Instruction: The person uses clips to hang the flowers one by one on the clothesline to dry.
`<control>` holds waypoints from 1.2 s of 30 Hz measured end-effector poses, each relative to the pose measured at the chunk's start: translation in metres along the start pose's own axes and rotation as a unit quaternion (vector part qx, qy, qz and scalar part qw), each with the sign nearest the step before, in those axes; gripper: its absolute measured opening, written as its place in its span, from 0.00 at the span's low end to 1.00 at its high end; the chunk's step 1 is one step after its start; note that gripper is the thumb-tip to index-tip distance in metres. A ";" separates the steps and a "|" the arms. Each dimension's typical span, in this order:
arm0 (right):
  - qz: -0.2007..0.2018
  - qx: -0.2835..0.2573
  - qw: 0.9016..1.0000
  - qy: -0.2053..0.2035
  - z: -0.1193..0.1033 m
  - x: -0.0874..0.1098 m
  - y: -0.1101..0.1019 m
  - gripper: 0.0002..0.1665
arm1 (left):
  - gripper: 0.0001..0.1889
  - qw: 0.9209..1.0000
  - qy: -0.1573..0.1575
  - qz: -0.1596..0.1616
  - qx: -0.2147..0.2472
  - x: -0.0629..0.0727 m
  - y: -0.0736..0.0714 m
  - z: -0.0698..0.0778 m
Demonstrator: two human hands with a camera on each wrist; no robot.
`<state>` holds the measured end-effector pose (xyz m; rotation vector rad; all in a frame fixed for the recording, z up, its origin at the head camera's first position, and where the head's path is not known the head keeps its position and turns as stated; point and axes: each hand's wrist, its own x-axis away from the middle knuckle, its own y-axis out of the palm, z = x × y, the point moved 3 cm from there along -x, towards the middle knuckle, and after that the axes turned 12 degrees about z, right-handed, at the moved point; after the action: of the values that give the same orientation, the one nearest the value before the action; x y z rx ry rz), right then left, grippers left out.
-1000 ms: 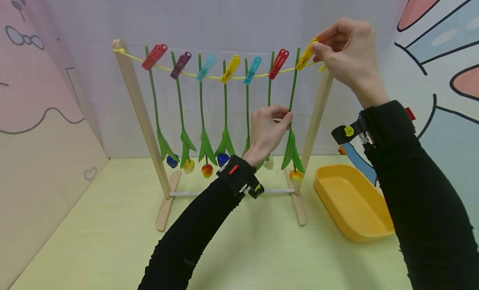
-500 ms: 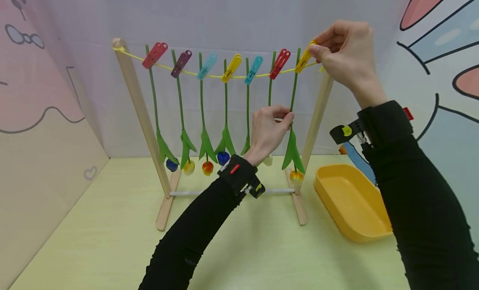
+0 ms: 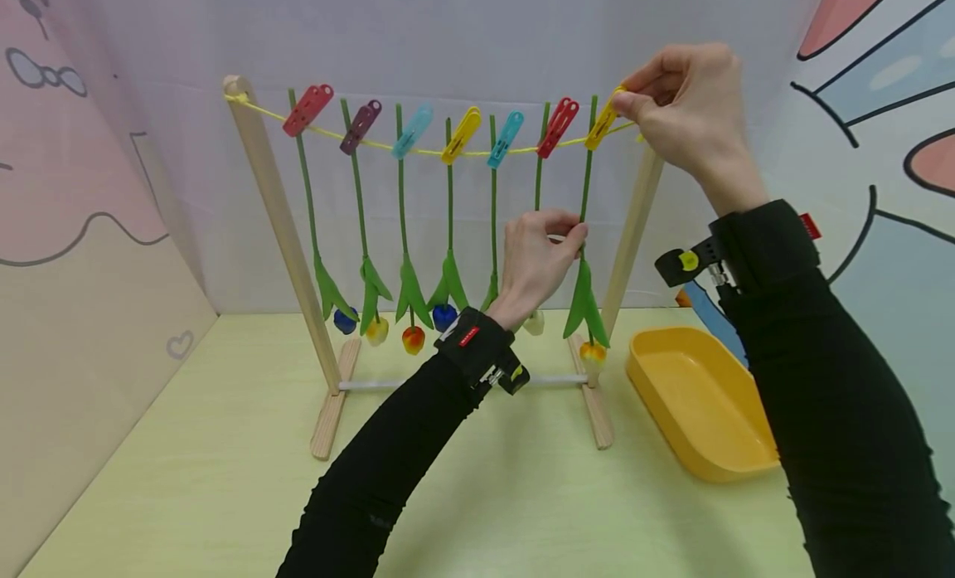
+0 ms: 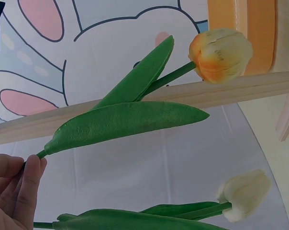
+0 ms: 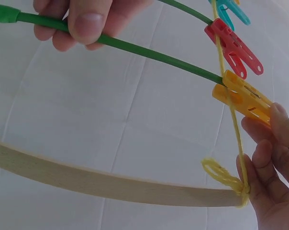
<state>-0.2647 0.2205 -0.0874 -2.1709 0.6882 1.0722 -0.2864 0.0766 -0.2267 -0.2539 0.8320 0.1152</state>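
In the head view my left hand (image 3: pixel 539 259) pinches the green stem (image 3: pixel 586 180) of an upside-down artificial tulip, just above its leaves. The tulip's yellow-orange bloom (image 4: pixel 221 55) shows large in the left wrist view. Up at the right end of the yellow string (image 5: pixel 236 124), my right hand (image 3: pixel 697 118) pinches the handle end of a yellow clothespin (image 5: pixel 247 98). That clothespin's jaws sit over the string at the top of the same stem. To the left, a red clothespin (image 3: pixel 558 128) holds a white tulip (image 4: pixel 247 195), partly hidden by my left hand in the head view.
Several more tulips hang by coloured clothespins along the string, such as an orange-red tulip (image 3: pixel 414 340). The string spans a wooden stand (image 3: pixel 279 221) on the pale table (image 3: pixel 224 445). A yellow tray (image 3: pixel 701 395) lies right of the stand, beneath my right forearm.
My right hand and the yellow clothespin have shifted slightly down and left. My left hand has moved a touch right with the stem still pinched.
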 end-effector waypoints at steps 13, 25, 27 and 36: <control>-0.005 -0.006 1.000 0.003 0.001 -0.001 0.001 0.16 | 0.10 1.000 -0.002 0.001 -0.014 -0.001 -0.001 0.001; -0.012 0.024 0.999 -0.034 0.000 0.005 0.005 0.18 | 0.11 1.000 0.015 0.004 -0.021 0.004 -0.006 0.003; -0.013 0.027 0.999 -0.041 0.001 0.007 0.004 0.18 | 0.12 0.999 0.030 0.002 -0.027 0.008 -0.008 0.004; 0.011 0.031 0.997 -0.070 0.002 0.022 0.004 0.21 | 0.14 0.997 0.062 -0.046 -0.026 0.045 -0.030 -0.002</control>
<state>-0.2561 0.2151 -0.1078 -2.0191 0.6731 1.1861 -0.2518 0.0470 -0.2562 -0.3498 0.9397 0.0352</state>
